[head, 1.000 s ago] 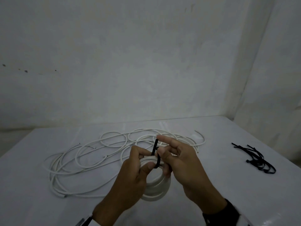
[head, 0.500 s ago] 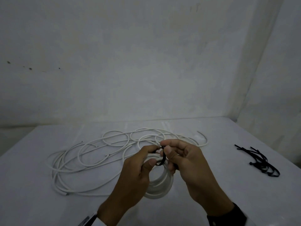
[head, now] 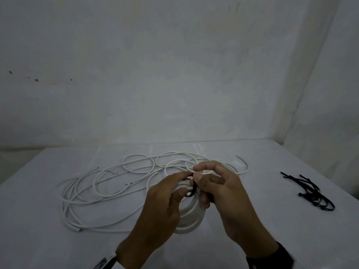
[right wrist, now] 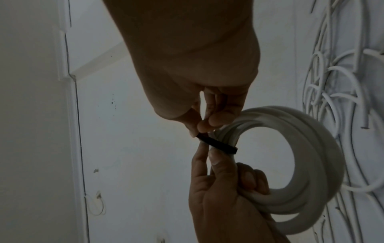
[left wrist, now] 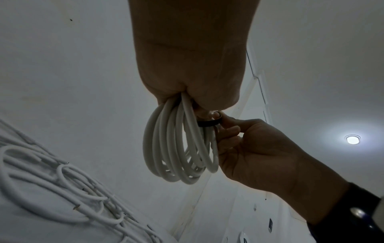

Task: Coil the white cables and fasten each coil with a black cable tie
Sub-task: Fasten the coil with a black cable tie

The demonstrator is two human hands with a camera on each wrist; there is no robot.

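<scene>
Fastening the first coil is where things stand: the left hand [head: 161, 206] grips a wound coil [head: 191, 218] of white cable, held up off the table [head: 252, 239], fingers curled round its strands, while the right hand [head: 223, 193] pinches a black cable tie [right wrist: 218, 144] between thumb and fingertips, the band already looped across the bundle at the top of the coil. Whether its tail has gone through the head cannot be told, so I judge the tie wrapped but not yet cinched. Much is left: a loose tangle of white cables [head: 116, 183] lies sprawled on the table beyond the hands, uncoiled, and a small heap of spare ties [head: 310, 193] waits well apart on the right, untouched. No finished, fastened coil shows anywhere
</scene>
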